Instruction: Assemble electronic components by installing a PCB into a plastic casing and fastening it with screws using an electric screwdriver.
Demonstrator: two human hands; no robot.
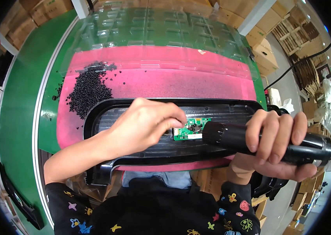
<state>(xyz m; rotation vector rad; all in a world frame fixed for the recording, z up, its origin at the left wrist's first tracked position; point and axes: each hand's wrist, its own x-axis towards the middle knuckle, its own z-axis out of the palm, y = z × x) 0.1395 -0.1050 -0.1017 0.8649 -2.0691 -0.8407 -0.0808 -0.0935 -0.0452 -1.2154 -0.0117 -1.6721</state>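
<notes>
A green circuit board (181, 135) lies inside a long black plastic housing (142, 160), which sits across the pink mat. My right hand (277, 137) is wrapped round a black power screwdriver (228, 137), held nearly level, its front end over the board's right side. The tip of the screwdriver is hard to make out against the dark part on the board. Over the left end of the board my left hand (146, 123) is closed in a pinch, thumb against fingertips. Whatever those fingers may hold is too small to see.
A heap of small black screws or pellets (91, 88) lies on the pink mat (165, 82), left of the housing. Clear plastic trays (153, 31) cover the table's far side. Cardboard boxes (265, 55) stand at right, and a black cable (302, 58) hangs there.
</notes>
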